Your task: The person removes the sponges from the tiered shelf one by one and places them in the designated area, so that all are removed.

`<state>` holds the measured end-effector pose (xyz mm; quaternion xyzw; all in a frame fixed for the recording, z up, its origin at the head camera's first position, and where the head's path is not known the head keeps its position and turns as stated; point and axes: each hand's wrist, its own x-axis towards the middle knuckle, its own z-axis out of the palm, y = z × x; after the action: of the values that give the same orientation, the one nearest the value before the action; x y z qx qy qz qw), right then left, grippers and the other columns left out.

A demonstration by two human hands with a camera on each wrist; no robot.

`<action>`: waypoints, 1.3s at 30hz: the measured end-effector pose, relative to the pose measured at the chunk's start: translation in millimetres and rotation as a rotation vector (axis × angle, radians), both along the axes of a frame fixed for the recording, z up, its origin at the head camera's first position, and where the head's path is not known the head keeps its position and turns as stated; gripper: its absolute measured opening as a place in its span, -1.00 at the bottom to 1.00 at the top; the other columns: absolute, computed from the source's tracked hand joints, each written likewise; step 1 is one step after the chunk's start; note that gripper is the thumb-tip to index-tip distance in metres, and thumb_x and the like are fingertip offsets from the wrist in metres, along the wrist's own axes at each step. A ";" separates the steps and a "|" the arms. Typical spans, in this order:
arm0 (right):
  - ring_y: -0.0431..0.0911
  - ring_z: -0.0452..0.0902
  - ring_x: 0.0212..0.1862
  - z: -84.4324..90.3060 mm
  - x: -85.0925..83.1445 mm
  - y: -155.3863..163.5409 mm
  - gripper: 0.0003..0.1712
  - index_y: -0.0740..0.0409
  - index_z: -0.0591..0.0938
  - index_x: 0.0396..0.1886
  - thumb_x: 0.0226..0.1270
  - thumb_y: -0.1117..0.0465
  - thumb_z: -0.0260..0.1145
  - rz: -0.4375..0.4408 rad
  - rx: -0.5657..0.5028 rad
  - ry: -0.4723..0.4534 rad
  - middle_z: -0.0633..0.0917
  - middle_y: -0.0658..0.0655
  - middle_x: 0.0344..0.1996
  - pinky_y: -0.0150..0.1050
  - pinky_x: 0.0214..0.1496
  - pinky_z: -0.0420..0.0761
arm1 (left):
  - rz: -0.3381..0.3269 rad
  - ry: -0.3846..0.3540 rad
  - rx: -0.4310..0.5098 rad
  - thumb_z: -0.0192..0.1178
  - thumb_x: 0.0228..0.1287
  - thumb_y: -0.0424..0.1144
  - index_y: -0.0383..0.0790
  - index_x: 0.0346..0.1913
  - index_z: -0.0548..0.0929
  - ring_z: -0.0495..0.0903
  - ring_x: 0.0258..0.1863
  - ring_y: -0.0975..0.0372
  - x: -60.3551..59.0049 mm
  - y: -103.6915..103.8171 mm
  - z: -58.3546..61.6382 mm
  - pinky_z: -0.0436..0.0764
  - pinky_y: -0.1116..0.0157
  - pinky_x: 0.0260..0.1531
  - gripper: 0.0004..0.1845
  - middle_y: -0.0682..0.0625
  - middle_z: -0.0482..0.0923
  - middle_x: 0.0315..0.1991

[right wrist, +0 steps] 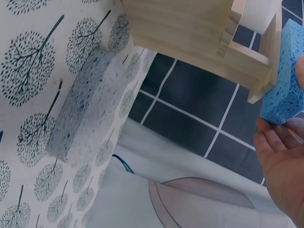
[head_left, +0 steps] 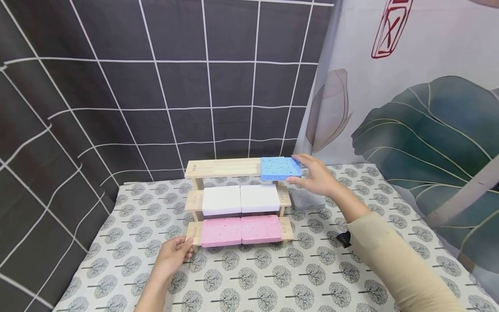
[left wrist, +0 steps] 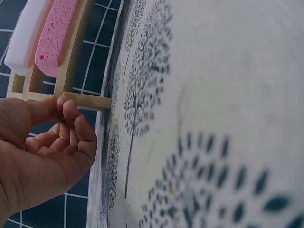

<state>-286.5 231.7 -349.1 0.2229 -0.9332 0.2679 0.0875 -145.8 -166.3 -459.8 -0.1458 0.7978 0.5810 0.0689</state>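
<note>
A three-tier wooden stand [head_left: 224,168] rises in steps toward the back. At the right end of its top step is a blue sponge [head_left: 277,167], which my right hand [head_left: 317,177] grips by its right side, thumb in front and fingers behind. In the right wrist view the blue sponge [right wrist: 285,80] lies against the step's end. My left hand [head_left: 173,256] pinches the left end of the bottom step between thumb and forefinger, its other fingers curled. Two white blocks [head_left: 221,199] sit side by side on the middle step, and two pink sponges [head_left: 222,231] on the bottom one.
A grey sponge [head_left: 309,200] lies on the tree-patterned cloth [head_left: 249,286] just right of the stand. Near my right forearm is a small black object [head_left: 344,238]. Behind stand a dark gridded backdrop [head_left: 234,86] and a leaf-printed curtain [head_left: 429,121].
</note>
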 end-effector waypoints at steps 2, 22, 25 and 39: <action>0.26 0.14 0.34 -0.3 -0.3 2.8 0.00 0.04 0.24 0.40 0.04 -0.33 0.31 -0.007 0.005 -0.008 0.28 0.21 0.36 0.35 0.27 0.15 | -0.003 0.000 0.001 0.07 0.36 -0.22 -0.53 0.01 0.50 0.53 -0.39 0.16 0.1 -0.5 -0.6 0.63 0.34 -0.39 -0.62 -0.12 0.59 -0.37; 0.18 0.28 0.27 -4.0 -0.4 27.3 -0.08 0.14 0.30 0.36 0.06 -0.11 0.43 0.013 -0.061 0.042 0.38 0.23 0.28 0.20 0.29 0.27 | -0.013 -0.018 -0.012 0.04 0.38 -0.21 -0.51 0.05 0.48 0.53 -0.38 0.17 -1.6 -1.5 -1.7 0.63 0.35 -0.36 -0.61 -0.10 0.59 -0.37; 0.19 0.27 0.28 -4.3 0.0 32.8 -0.08 0.14 0.30 0.36 0.05 -0.12 0.43 0.001 -0.051 0.051 0.37 0.24 0.29 0.20 0.30 0.25 | -0.015 -0.018 -0.009 0.04 0.37 -0.21 -0.51 0.04 0.49 0.53 -0.38 0.17 -2.0 -1.4 -1.8 0.63 0.35 -0.36 -0.62 -0.11 0.59 -0.37; 0.21 0.25 0.29 -5.7 3.1 53.0 -0.10 0.17 0.28 0.37 0.09 -0.08 0.41 -0.017 -0.025 0.061 0.37 0.28 0.28 0.20 0.31 0.22 | -0.023 -0.012 -0.005 0.05 0.37 -0.24 -0.54 0.04 0.47 0.54 -0.40 0.17 -2.4 -3.1 -0.1 0.63 0.35 -0.40 -0.62 -0.13 0.59 -0.38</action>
<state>-283.4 284.7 -354.8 0.2219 -0.9286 0.2717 0.1212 -148.2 -169.5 -459.9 -0.1401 0.8004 0.5773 0.0799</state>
